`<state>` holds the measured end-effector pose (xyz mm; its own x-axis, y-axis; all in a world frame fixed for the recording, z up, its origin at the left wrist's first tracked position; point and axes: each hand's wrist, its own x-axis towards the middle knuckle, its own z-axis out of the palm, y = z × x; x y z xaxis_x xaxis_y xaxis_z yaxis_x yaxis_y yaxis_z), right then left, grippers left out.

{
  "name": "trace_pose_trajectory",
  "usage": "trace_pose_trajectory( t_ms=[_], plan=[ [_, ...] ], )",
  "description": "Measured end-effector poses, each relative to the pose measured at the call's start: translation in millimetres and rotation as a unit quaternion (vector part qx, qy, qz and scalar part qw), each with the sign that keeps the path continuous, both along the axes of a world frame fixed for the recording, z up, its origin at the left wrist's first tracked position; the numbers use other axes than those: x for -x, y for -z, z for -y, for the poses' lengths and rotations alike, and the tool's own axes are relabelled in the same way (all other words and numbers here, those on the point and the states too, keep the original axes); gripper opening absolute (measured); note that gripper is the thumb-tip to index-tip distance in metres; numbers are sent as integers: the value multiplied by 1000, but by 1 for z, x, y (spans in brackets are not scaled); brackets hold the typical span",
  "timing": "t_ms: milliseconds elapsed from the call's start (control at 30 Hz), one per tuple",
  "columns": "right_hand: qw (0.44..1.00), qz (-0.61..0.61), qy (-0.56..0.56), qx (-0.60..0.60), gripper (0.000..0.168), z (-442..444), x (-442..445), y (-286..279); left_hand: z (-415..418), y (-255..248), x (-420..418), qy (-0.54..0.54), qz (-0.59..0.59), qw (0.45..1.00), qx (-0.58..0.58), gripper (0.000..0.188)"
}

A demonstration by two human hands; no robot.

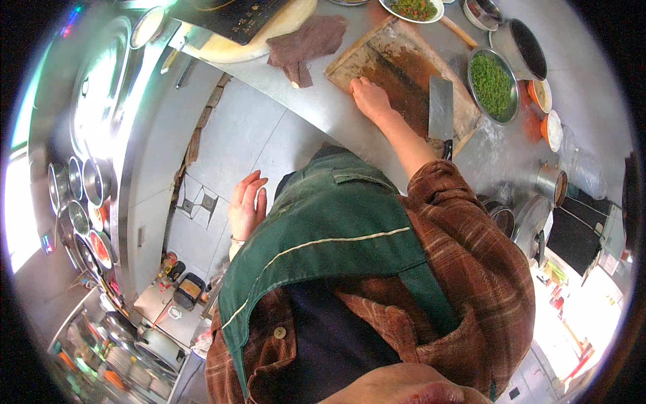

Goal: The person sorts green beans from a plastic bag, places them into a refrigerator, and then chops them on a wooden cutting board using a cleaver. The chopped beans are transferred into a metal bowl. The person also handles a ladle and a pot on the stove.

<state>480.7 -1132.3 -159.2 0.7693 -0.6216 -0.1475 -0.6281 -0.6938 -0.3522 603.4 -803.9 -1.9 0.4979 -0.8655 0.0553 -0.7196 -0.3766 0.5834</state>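
My right hand (371,100) is at the near left edge of a worn wooden cutting board (343,65), its fingers curled. Whether it grips the board's edge or only rests there is hidden by the back of the hand. Across the right part of that board lies a cleaver (440,107) with a dark handle, close to my right forearm. My left hand (246,204) hangs beside the green apron (323,217), over the floor, with nothing in it and the fingers apart. A brown cloth (308,45) lies crumpled on the steel counter (282,83), left of the board.
A steel bowl of chopped greens (492,87) stands right of the board, near a wooden rolling pin (459,31) and a deep pot (520,49). Beyond the board is a plate of chopped vegetables (414,9). Several metal bowls (96,182) stand on the left counter.
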Motion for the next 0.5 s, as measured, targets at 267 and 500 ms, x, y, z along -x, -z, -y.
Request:
trace_pose_trajectory(
  t_ms=[267, 500],
  plan=[
    [972, 162, 10, -171, 25, 61, -91, -12, -12, 3, -18, -104, -57, 992, -42, 20],
    [995, 54, -43, 73, 15, 128, -69, 23, -39, -6, 2, -86, 74, 993, 13, 15]
  ],
)
